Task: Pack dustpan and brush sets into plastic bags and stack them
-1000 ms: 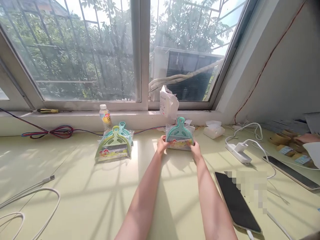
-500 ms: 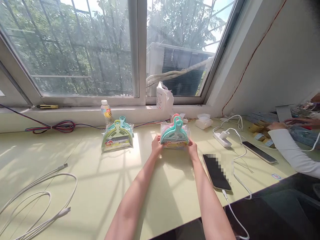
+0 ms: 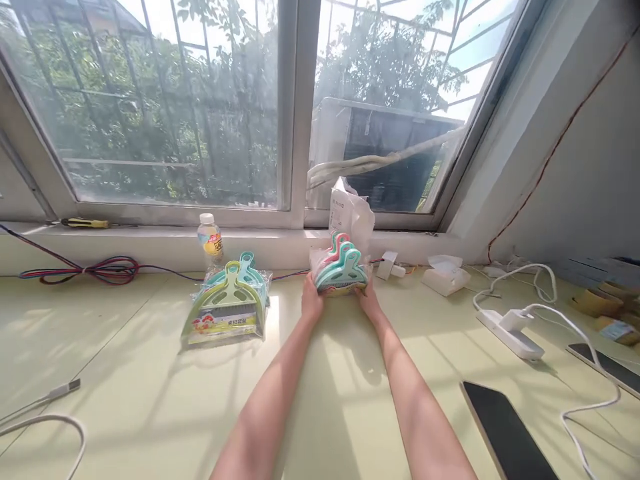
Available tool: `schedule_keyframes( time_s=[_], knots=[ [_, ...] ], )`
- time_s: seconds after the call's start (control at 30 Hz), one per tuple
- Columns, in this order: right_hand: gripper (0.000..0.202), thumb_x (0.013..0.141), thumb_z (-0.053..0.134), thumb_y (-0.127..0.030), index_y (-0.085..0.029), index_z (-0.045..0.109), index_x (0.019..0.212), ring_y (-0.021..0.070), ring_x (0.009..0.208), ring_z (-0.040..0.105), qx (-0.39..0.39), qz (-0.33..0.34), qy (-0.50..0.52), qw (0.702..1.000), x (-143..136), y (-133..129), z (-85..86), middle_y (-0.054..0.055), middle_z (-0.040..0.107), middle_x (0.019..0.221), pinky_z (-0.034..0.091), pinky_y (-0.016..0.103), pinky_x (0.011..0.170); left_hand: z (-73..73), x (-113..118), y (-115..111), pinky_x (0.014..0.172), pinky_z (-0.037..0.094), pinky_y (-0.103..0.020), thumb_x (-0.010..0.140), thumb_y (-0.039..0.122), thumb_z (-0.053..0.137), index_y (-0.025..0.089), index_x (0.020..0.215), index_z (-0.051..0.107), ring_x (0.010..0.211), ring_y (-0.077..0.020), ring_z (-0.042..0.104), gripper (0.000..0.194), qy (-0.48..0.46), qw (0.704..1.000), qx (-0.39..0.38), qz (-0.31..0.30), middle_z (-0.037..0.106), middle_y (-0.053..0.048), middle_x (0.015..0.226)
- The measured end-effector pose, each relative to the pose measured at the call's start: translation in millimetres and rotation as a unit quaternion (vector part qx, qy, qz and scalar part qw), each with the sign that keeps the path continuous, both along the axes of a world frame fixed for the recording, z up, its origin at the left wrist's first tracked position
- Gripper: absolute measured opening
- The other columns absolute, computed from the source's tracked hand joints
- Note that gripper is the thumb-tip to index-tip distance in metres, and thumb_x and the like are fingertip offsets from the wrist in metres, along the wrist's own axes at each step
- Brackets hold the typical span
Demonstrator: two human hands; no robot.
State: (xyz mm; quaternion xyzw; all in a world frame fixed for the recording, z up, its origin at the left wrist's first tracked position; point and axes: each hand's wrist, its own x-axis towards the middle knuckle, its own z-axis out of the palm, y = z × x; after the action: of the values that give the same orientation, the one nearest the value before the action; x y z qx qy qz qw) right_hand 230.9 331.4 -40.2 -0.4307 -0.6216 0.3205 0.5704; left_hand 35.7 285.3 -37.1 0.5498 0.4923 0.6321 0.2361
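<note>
Both my arms reach forward over a pale green table (image 3: 150, 400). My left hand (image 3: 311, 301) and my right hand (image 3: 369, 301) grip the two lower sides of a stack of plastic-wrapped mini dustpan sets (image 3: 341, 270), teal on top with pink behind, held near the window sill. A second pile of wrapped dustpan sets (image 3: 227, 307), green on top and teal behind, lies on the table to the left, apart from my hands.
A small drink bottle (image 3: 211, 237) and a torn white paper bag (image 3: 350, 213) stand by the sill. Coloured wires (image 3: 85, 270) lie at left, a white cable (image 3: 45, 421) near left. At right: a power strip (image 3: 510, 331), tissue pack (image 3: 445, 273), dark phone (image 3: 505, 433).
My hands have pushed the teal stack farther away toward the sill. The view swung back left, so the other person's sleeve at the right is out of sight.
</note>
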Motion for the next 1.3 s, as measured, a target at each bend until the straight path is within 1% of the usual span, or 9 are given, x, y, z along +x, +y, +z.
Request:
schedule_keyframes(
  time_s=[0.17,0.27,0.5,0.67,0.77,0.9,1.0,1.07,1.3],
  knots=[
    [0.094,0.074,0.068,-0.049,-0.024,0.029,0.155,0.0292,0.148,0.041,-0.010,0.019,0.044,0.999,2.6,7.9,-4.9,0.014,0.043,0.159,0.030,0.050,0.124,4.7,2.8,1.6,0.117,0.037,-0.054,0.084,0.051,0.073,0.021,0.146,0.046,0.142,-0.0372,0.048,0.074,0.024,0.996,-0.075,0.042,0.054,-0.018,0.150],
    [0.107,0.074,0.074,-0.058,-0.024,0.020,0.161,0.0277,0.151,0.038,-0.024,0.005,0.058,0.998,2.8,0.8,-2.9,0.015,0.037,0.164,0.032,0.049,0.124,9.6,4.0,-2.2,0.121,0.032,-0.052,0.089,0.053,0.067,0.018,0.154,0.035,0.147,-0.0364,0.042,0.081,0.016,0.993,-0.098,0.062,0.049,-0.021,0.155],
    [0.115,0.077,0.070,-0.071,-0.030,0.008,0.166,0.0286,0.151,0.040,-0.056,-0.008,0.063,0.996,3.7,-2.8,-2.6,0.014,0.036,0.166,0.033,0.054,0.123,12.6,5.0,-6.6,0.127,0.023,-0.046,0.089,0.051,0.069,0.021,0.159,0.026,0.157,-0.0306,0.024,0.088,-0.026,0.999,-0.044,0.019,0.027,-0.017,0.169],
    [0.105,0.083,0.063,-0.072,-0.030,0.013,0.165,0.0303,0.150,0.041,-0.005,-0.025,0.014,1.000,2.7,1.4,-9.9,0.015,0.037,0.165,0.035,0.054,0.121,6.6,4.6,-3.6,0.126,0.027,-0.047,0.089,0.051,0.070,0.026,0.151,0.041,0.152,-0.0310,0.034,0.072,-0.068,0.998,-0.005,-0.001,0.040,-0.014,0.162],
    [0.097,0.088,0.052,-0.072,-0.025,0.014,0.164,0.0353,0.142,0.048,0.019,-0.097,-0.037,0.994,2.5,3.6,-14.3,0.019,0.050,0.154,0.039,0.059,0.114,3.8,-0.6,2.8,0.119,0.035,-0.048,0.094,0.046,0.063,0.024,0.137,0.050,0.140,-0.0299,0.048,0.050,-0.087,0.996,-0.005,0.002,0.053,-0.015,0.148],
    [0.077,0.088,0.051,-0.071,-0.022,0.040,0.148,0.0353,0.122,0.058,0.073,-0.171,-0.076,0.980,3.6,3.7,-13.7,0.018,0.064,0.129,0.046,0.057,0.102,5.6,-6.7,2.9,0.109,0.042,-0.047,0.097,0.044,0.056,0.022,0.111,0.054,0.122,-0.0280,0.056,0.025,-0.051,0.994,-0.034,0.086,0.062,-0.014,0.121],
    [0.057,0.088,0.054,-0.065,-0.022,0.051,0.126,0.0272,0.098,0.061,0.122,-0.198,-0.081,0.969,3.3,0.1,-9.3,0.012,0.063,0.114,0.051,0.048,0.091,8.0,-4.9,-3.4,0.112,0.039,-0.048,0.095,0.040,0.059,0.023,0.110,0.051,0.126,-0.0284,0.051,0.024,0.017,0.987,0.003,0.160,0.057,-0.013,0.124],
    [0.050,0.088,0.055,-0.059,-0.022,0.051,0.121,0.0236,0.089,0.060,0.129,-0.201,-0.083,0.968,2.9,-2.0,-7.0,0.010,0.061,0.111,0.052,0.045,0.086,8.6,-2.0,-6.4,0.114,0.036,-0.048,0.094,0.036,0.059,0.023,0.113,0.049,0.130,-0.0285,0.049,0.026,0.049,0.984,0.028,0.167,0.054,-0.015,0.129],
    [0.047,0.090,0.053,-0.050,-0.023,0.046,0.127,0.0245,0.098,0.060,0.164,-0.196,-0.122,0.959,1.9,-2.0,-6.8,0.012,0.060,0.120,0.049,0.049,0.095,7.5,0.9,-5.5,0.120,0.031,-0.050,0.093,0.041,0.059,0.021,0.125,0.046,0.141,-0.0297,0.041,0.040,0.085,0.981,0.064,0.162,0.048,-0.019,0.141]
  ],
)
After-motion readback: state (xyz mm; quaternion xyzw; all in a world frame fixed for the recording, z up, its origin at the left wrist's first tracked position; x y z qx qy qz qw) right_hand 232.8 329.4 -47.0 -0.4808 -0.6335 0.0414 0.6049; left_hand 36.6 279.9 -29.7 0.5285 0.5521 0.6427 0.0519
